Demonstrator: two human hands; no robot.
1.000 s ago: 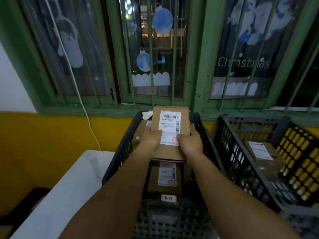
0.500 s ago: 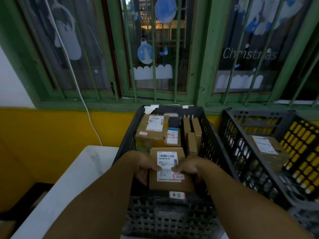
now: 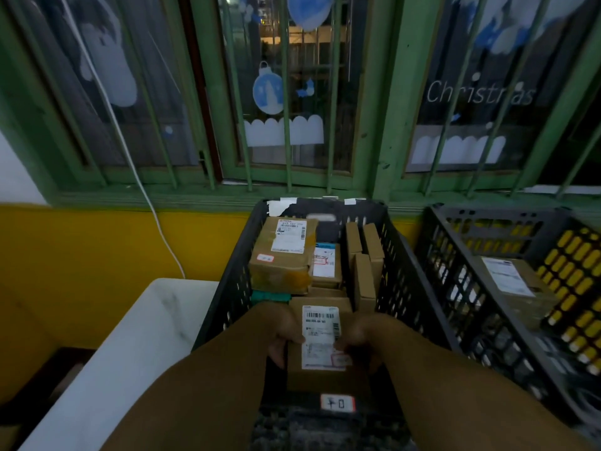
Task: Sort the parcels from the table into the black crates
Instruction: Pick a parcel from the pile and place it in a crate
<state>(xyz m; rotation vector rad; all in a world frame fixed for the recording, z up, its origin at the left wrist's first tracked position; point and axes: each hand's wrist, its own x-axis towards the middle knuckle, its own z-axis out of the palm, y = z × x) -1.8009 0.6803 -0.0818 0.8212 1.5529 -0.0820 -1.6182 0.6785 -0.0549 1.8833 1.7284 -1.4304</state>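
Hands meet over the near end of the black crate (image 3: 406,288): the left hand (image 3: 276,330) and right hand (image 3: 364,336) grip a labelled cardboard parcel (image 3: 320,340) by its side edges, fingers curled round it. Just beyond them lie a taped box (image 3: 283,255) and upright slim cartons (image 3: 364,255). Right of the right hand stands a second crate (image 3: 455,288); left of the left hand, a white table (image 3: 130,353).

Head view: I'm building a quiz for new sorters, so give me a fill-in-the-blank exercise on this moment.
1. Both hands, left hand and right hand, hold one ____ with a white label.
2. That parcel is inside the ____ crate of the two.
3. The crate on the right shows ____ parcel.
4. The wall under the window is ____.

Missing words: parcel; left; one; yellow
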